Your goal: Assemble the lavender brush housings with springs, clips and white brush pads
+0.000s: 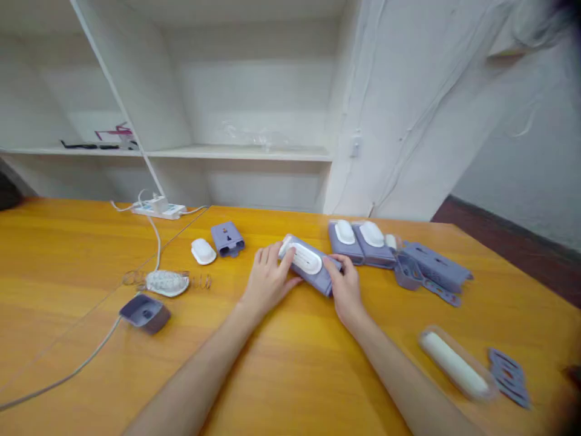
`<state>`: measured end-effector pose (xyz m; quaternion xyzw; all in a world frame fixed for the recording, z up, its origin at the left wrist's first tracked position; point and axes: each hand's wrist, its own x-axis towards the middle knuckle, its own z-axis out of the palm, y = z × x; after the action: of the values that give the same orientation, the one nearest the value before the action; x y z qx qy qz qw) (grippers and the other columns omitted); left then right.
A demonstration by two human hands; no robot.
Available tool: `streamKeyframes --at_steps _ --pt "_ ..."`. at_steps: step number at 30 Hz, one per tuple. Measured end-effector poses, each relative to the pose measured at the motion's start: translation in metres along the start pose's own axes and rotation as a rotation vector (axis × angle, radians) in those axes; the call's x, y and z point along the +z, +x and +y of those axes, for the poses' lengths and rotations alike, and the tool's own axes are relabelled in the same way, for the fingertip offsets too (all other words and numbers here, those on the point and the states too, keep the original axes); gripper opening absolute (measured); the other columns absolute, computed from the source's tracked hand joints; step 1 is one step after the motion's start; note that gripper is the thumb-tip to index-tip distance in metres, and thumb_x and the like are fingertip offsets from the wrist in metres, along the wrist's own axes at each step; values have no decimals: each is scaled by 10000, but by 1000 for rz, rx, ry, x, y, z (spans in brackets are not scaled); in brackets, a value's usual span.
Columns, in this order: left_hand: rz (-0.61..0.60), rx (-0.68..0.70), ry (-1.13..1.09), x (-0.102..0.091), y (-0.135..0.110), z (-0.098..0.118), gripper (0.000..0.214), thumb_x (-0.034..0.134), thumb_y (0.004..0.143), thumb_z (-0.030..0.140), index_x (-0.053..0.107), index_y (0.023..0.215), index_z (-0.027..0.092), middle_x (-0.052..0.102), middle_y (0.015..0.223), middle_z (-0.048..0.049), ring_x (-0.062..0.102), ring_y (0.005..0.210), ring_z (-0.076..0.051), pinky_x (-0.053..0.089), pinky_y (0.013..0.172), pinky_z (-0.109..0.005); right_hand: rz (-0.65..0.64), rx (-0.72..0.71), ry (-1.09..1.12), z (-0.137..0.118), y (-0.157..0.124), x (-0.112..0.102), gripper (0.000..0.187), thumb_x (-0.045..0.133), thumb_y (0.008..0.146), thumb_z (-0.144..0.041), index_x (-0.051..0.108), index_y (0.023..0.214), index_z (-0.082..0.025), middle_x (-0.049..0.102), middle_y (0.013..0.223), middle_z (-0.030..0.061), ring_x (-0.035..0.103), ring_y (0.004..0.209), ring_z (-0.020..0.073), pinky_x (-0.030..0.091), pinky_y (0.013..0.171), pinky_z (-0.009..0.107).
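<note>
A purple-grey plastic case (323, 278) with a white oval plate (306, 259) on its upper face lies at a slant between my two hands. My left hand (270, 280) grips its left end, thumb resting on the white part. At the right end, the fingers of my right hand (347, 289) are closed round the case's edge. Just behind my right hand stand two similar purple cases with white domed caps (372, 234) on top. To the left of my left hand are a loose white domed cap (203, 251) and a short purple housing (227, 238).
Left: a purple cup (145, 313) with a cable, a shiny silvery oval piece (167, 283) beside wire coils, and a power strip (158, 208). Right: a long purple housing (438, 266), a white cylinder in clear wrap (456, 363), and a purple slotted plate (509, 376). White shelves (245, 151) stand behind.
</note>
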<state>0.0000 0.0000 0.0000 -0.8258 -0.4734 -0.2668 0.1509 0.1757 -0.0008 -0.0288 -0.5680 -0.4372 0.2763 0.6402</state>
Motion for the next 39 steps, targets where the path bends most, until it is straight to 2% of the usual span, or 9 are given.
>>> streamKeyframes --at_steps 4,8,15,20,26,31,35,39 --pt "-103 112 -183 -5 -3 6 602 514 788 520 395 1269 177 526 1167 -138 496 1060 -275 381 902 -421 32 -12 -20 4 1 1 309 602 718 -446 513 850 -182 548 799 0 523 752 158 418 684 265" --pt "-126 57 -287 -4 -5 11 789 551 698 634 351 1302 167 517 1206 -146 495 1088 -289 376 927 -432 -13 -59 -72 3 -2 3 270 610 713 -434 498 772 -195 529 712 -15 512 673 153 417 645 267" --pt "-137 -10 -403 9 -7 4 732 586 771 439 236 1369 202 424 1359 -122 459 1189 -263 380 965 -404 -109 -158 -189 2 -8 7 207 596 743 -376 480 732 -205 529 711 -7 526 667 162 438 636 283" --pt "-157 -92 -513 15 -7 -1 708 616 764 353 259 1362 226 481 1314 -102 507 1147 -254 424 933 -401 -144 -222 -246 3 -9 7 130 567 761 -303 545 818 -189 554 834 43 553 776 189 465 731 333" --pt "-204 -43 -675 14 -9 -10 752 641 737 337 279 1383 213 460 1349 -98 482 1193 -238 393 999 -388 -166 -294 -295 1 -10 4 185 511 807 -274 584 948 -179 542 966 88 554 914 210 460 831 370" --pt "-224 -23 -702 18 -7 -13 665 613 763 332 354 1363 210 402 1390 -87 386 1274 -229 317 1064 -393 -203 -328 -322 3 -4 -2 213 498 833 -304 637 926 -172 604 929 88 590 879 209 478 813 359" --pt "-215 5 -668 24 -6 -14 595 572 800 304 374 1353 207 419 1376 -87 405 1260 -216 340 1050 -375 -228 -344 -339 3 -3 -4 249 562 799 -339 663 952 -171 631 960 88 603 893 210 482 827 349" --pt "-182 -17 -573 29 -6 -13 524 504 846 258 368 1349 205 503 1311 -84 513 1164 -204 418 974 -348 -237 -414 -449 1 -6 -1 399 644 729 -342 629 1078 -148 604 1085 119 569 1012 240 452 906 371"
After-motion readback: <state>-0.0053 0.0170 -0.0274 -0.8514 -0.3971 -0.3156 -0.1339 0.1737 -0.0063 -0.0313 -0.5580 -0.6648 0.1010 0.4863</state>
